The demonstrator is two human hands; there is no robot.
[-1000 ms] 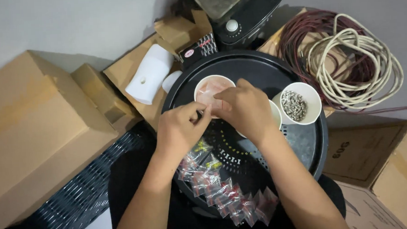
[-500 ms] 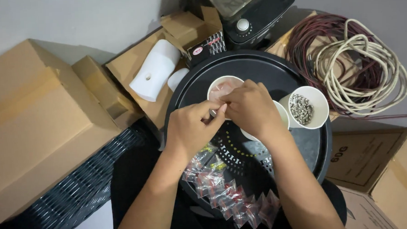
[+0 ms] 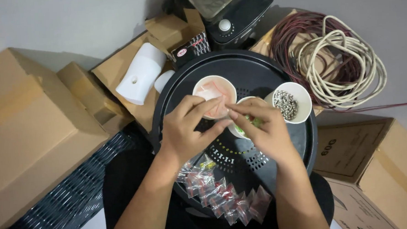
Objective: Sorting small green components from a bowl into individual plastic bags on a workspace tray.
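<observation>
My left hand (image 3: 186, 131) and my right hand (image 3: 263, 128) meet fingertip to fingertip over a round black tray (image 3: 256, 75). Between the fingertips they pinch something very small, too small to name. Right under them sits a white cup of thin clear-pink bags (image 3: 210, 92). A second white cup with green pieces (image 3: 254, 122) is mostly hidden by my right hand. A third white cup holds small silver parts (image 3: 287, 104) at the right. A row of small filled plastic bags with red pieces (image 3: 225, 196) lies at the tray's near edge.
Cardboard boxes (image 3: 26, 131) lie at left and lower right (image 3: 370, 166). A white cylinder (image 3: 140, 73) rests on flat cardboard. Coiled cream and dark red cables (image 3: 338, 53) sit at upper right. A black appliance with a knob (image 3: 235, 12) stands behind the tray.
Both hands have stayed over the cups, fingertips working together. The right hand shifted slightly right, off the pink-bag cup, which shows more now.
</observation>
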